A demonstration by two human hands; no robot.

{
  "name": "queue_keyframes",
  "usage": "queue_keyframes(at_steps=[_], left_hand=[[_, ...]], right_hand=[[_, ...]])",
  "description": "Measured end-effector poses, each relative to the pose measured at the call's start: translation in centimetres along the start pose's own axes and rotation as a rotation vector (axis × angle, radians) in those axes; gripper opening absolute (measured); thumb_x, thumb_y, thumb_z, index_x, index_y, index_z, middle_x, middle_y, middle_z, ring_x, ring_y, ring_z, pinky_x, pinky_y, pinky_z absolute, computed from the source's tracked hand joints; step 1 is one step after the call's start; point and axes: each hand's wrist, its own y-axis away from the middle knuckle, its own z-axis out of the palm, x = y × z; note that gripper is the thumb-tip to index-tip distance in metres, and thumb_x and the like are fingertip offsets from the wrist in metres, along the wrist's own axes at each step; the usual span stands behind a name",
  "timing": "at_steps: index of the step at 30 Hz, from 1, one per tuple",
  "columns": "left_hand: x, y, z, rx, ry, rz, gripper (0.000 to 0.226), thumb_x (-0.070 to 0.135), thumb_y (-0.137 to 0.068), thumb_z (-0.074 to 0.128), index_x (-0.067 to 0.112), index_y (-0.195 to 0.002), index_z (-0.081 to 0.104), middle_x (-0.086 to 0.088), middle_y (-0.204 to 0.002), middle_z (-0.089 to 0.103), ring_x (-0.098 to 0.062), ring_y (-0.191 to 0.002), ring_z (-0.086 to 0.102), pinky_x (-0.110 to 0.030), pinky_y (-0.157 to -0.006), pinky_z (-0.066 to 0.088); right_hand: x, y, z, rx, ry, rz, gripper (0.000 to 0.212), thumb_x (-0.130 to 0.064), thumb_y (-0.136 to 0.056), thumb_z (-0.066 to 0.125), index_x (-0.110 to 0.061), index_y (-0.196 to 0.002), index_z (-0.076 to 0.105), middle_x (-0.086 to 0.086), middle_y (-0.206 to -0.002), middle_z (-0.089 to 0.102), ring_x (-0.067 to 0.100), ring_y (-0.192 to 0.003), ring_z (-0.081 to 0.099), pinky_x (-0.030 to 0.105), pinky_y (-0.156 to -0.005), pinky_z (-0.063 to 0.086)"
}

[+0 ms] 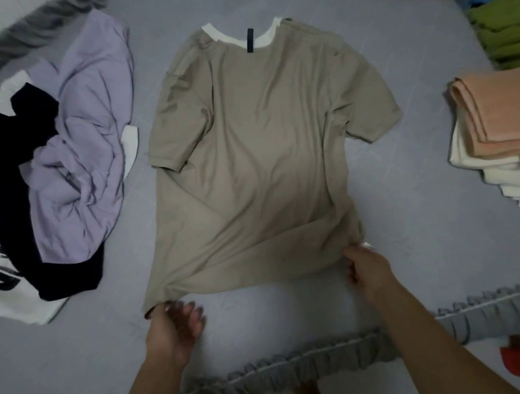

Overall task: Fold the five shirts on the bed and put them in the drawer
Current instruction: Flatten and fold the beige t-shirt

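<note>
Tan shirt (254, 153) lies spread flat mid-bed (414, 229), collar away, and the left hand (174, 327) pinches its near-left hem corner while the right hand (368, 267) grips the near-right corner, with the unfolded pile (56, 172) just left of it.

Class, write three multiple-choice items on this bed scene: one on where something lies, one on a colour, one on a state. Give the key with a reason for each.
1. Where does the lilac shirt lie?
A. left of the tan shirt
B. right of it
C. on top of it

2. What colour is the tan shirt's collar?
A. black
B. cream
C. green

3. How is the tan shirt's hem held?
A. by neither hand
B. by the left hand only
C. by the left hand and the right hand

Key: 1 A, it is crumpled in the left-side pile; 2 B, a pale band rims the neck; 3 C, each hand grips a bottom corner.
</note>
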Motion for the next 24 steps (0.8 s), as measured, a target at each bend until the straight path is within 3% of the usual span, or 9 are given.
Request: queue_keyframes(at_steps=[4,6,9,11,13,16,19,22,24], left_hand=[[-1.1,1.2,3.2,-0.19,0.098,-0.001,0.026,0.037,-0.096,0.05,0.022,-0.075,0.048,-0.006,-0.073,0.05,-0.024,-0.071,0.051,-0.039,-0.081,0.044],[-1.5,1.6,4.5,-0.217,0.084,0.021,0.013,0.029,-0.096,0.053,0.021,-0.096,0.063,-0.005,-0.092,0.065,-0.023,-0.086,0.06,-0.038,-0.088,0.045],[-1.8,1.7,5.0,-0.21,0.154,0.097,0.039,0.015,-0.096,0.053,0.015,-0.134,0.057,-0.007,-0.126,0.066,-0.025,-0.117,0.06,-0.038,-0.108,0.043],[-2.0,1.9,4.7,-0.198,0.249,0.135,0.041,0.012,-0.093,0.056,0.015,-0.133,0.058,-0.005,-0.125,0.068,-0.022,-0.114,0.063,-0.037,-0.102,0.049],[-2.8,1.7,3.8,-0.188,0.288,0.117,0.034,0.014,-0.093,0.057,0.016,-0.126,0.063,-0.003,-0.119,0.071,-0.019,-0.109,0.066,-0.04,-0.093,0.054],[-4.9,1.1,1.8,-0.117,0.193,0.051,0.017,0.023,-0.098,0.055,0.016,-0.111,0.063,-0.004,-0.097,0.073,-0.019,-0.086,0.068,-0.034,-0.069,0.062],[-6.3,0.5,-0.6,-0.05,0.206,-0.002,0.013,0.031,-0.092,0.058,0.018,-0.097,0.06,0.0,-0.068,0.07,-0.012,-0.05,0.058,-0.018,-0.04,0.042],[-7.5,0.8,-1.1,-0.142,0.253,-0.016,0.022,0.035,-0.094,0.059,0.018,-0.105,0.067,-0.001,-0.084,0.077,-0.015,-0.063,0.07,-0.022,-0.058,0.057],[-8.6,1.3,-0.2,-0.252,0.197,-0.031,0.026,0.031,-0.095,0.061,0.019,-0.117,0.068,-0.004,-0.108,0.075,-0.018,-0.095,0.073,-0.035,-0.09,0.057]], right_hand=[[1.1,0.4,-1.8,0.017,-0.07,0.027,0.01,-0.009,-0.088,0.059,-0.008,-0.085,0.069,0.013,-0.081,0.064,0.023,-0.072,0.055,0.036,-0.068,0.048],[2.3,0.7,-2.7,0.061,-0.139,-0.002,0.013,-0.006,-0.083,0.059,-0.004,-0.087,0.071,0.015,-0.088,0.067,0.025,-0.08,0.058,0.04,-0.077,0.049],[3.1,1.1,-4.3,0.113,-0.366,-0.083,0.026,-0.001,-0.081,0.055,-0.014,-0.063,0.069,0.006,-0.071,0.065,0.02,-0.071,0.058,0.03,-0.067,0.053],[2.9,1.6,-5.0,0.002,-0.62,-0.043,0.032,0.0,-0.072,0.054,-0.018,-0.047,0.061,0.0,-0.056,0.059,0.016,-0.057,0.056,0.024,-0.06,0.055],[2.7,1.8,-5.2,-0.075,-0.763,0.029,0.019,-0.006,-0.056,0.057,-0.018,-0.043,0.05,-0.001,-0.047,0.046,0.015,-0.05,0.045,0.024,-0.061,0.053],[3.0,1.8,-5.0,-0.158,-0.612,0.145,0.011,-0.004,-0.072,0.052,-0.012,-0.064,0.055,0.002,-0.053,0.051,0.017,-0.056,0.049,0.035,-0.072,0.051],[3.5,0.9,-4.7,-0.124,-0.401,0.078,0.032,0.006,-0.092,0.037,0.002,-0.114,0.059,0.019,-0.103,0.066,0.035,-0.094,0.062,0.052,-0.092,0.049],[3.1,-0.2,-4.7,-0.059,-0.358,-0.06,0.052,0.015,-0.093,0.039,-0.006,-0.14,0.045,0.012,-0.133,0.059,0.038,-0.115,0.059,0.056,-0.097,0.048],[2.7,-0.5,-4.3,-0.076,-0.287,-0.094,0.05,0.009,-0.095,0.046,-0.018,-0.138,0.049,0.005,-0.123,0.066,0.03,-0.098,0.065,0.045,-0.081,0.054]])
